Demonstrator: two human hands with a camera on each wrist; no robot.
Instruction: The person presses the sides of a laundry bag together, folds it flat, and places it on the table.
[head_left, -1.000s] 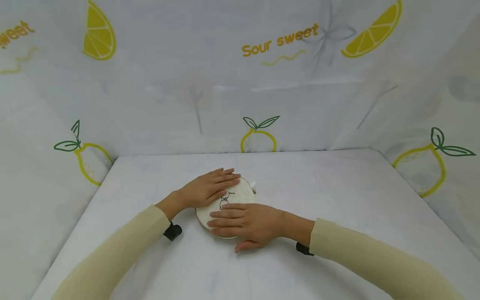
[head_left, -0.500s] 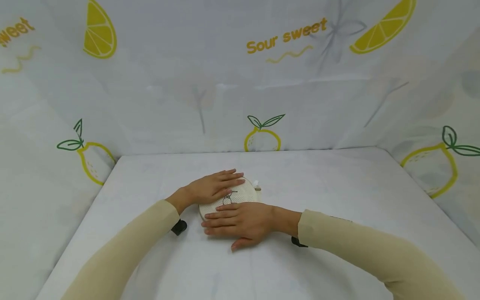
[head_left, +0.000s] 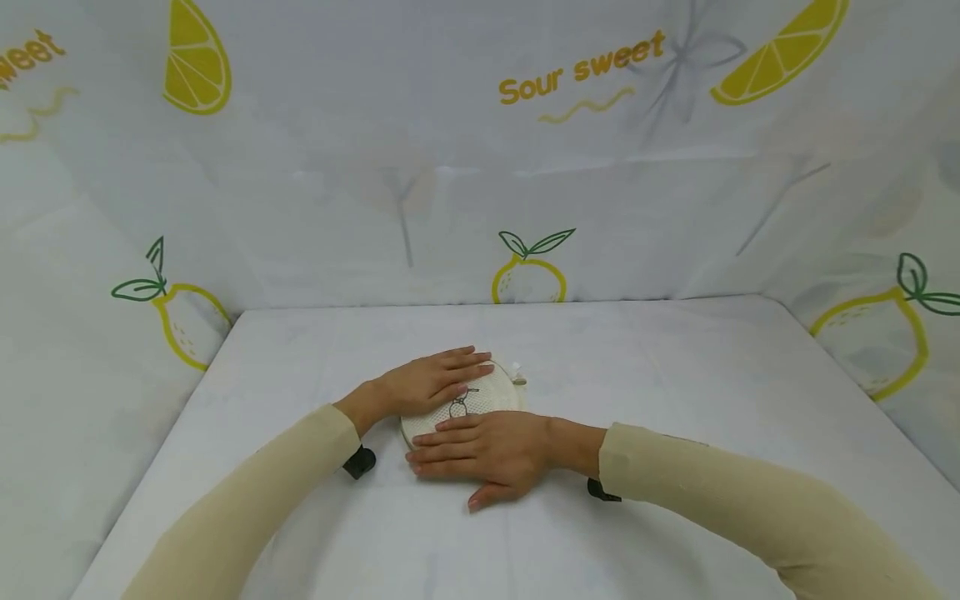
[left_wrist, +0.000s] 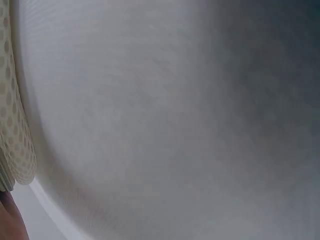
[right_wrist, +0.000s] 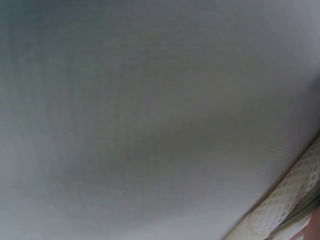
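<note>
Compared with a second ago, the two hands lie closer together over the round mesh pouch (head_left: 480, 398), and the right hand (head_left: 487, 450) has slid slightly toward the left, its fingers now covering more of the near edge; the pouch itself has barely shifted on the white table (head_left: 675, 392). In judgement, this reads as continued flattening or steadying of the pouch rather than any lifting. The left hand (head_left: 427, 385) lies flat on the far-left part of the pouch, fingers straight and close together, pointing to the right, pressing down and gripping nothing. The right hand lies flat across the near part, fingers extended leftward and held together, thumb splayed toward the table; it likewise pinches nothing. The pouch sits near the middle of the table, between and under both palms, with a small dark ring pull (head_left: 458, 406) showing in the gap between the hands and a white tab (head_left: 516, 369) at its far right edge. The left wrist view shows only a strip of mesh (left_wrist: 12, 125) at the frame's left margin against blurred table; the right wrist view shows mesh (right_wrist: 290, 200) at the lower right corner. Beige sleeves (head_left: 750, 508) cover both forearms.
</note>
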